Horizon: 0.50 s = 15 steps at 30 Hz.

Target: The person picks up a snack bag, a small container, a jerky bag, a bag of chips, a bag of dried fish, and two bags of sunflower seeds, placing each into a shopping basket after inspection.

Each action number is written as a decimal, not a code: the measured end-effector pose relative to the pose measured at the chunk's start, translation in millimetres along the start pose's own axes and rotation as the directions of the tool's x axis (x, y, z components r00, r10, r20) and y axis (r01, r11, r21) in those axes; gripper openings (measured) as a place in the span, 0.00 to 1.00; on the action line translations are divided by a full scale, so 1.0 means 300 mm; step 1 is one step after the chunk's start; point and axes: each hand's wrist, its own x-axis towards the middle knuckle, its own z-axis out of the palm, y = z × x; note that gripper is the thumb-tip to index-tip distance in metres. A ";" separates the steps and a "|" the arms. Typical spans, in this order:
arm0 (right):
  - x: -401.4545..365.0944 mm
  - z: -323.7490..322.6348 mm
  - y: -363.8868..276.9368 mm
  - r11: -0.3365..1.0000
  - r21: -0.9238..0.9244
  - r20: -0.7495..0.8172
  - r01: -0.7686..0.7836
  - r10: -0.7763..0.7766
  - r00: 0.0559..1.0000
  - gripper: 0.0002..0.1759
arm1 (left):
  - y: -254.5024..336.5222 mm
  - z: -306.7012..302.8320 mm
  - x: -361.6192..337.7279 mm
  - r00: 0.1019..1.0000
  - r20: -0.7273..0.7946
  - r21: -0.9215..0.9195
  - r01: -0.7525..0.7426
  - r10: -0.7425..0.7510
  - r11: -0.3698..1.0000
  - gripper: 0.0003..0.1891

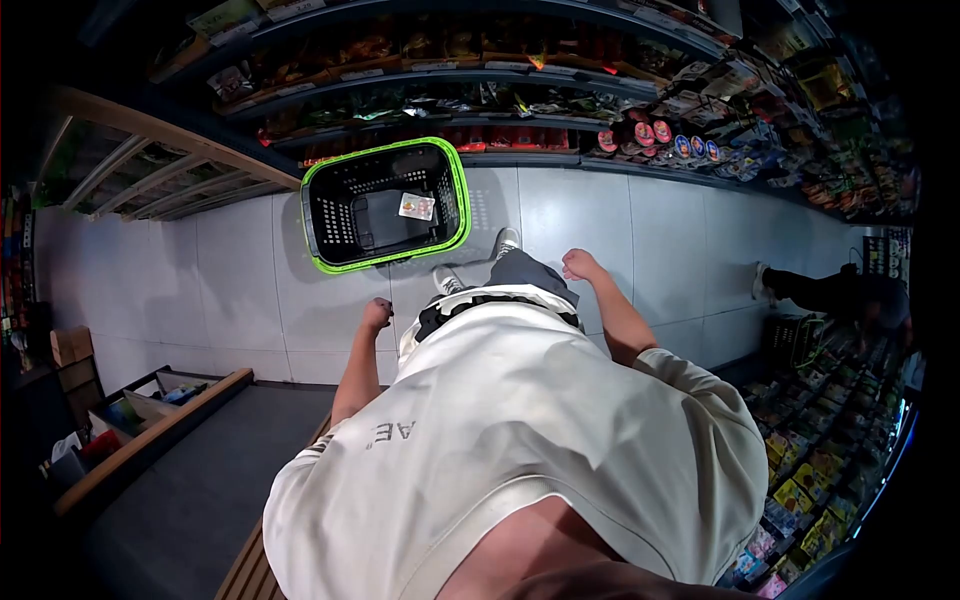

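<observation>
My left hand hangs at my side with its fingers curled, and nothing shows in it. On the other side of my body, my right hand is held with bent fingers, also with nothing visible in it. Ahead on the floor stands a black shopping basket with a bright green rim, nearer to my left hand but touched by neither. Inside the basket lies a small white package with coloured print.
Shelves of packaged goods run along the far side and round to the right. At the right, another person bends near a shelf and a dark basket. A wooden-edged bin stands at lower left, on tiled floor.
</observation>
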 end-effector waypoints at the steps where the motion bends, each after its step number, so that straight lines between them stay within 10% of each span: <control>1: -0.015 0.006 0.012 0.999 0.009 -0.001 -0.050 0.050 0.999 0.13 | 0.004 -0.014 -0.012 0.999 -0.043 -0.045 -0.005 0.003 0.999 0.11; 15: 0.080 0.066 -0.173 0.997 -0.072 0.052 0.028 -0.024 0.998 0.12 | -0.025 -0.016 -0.081 0.991 0.027 -0.160 0.131 -0.129 0.978 0.11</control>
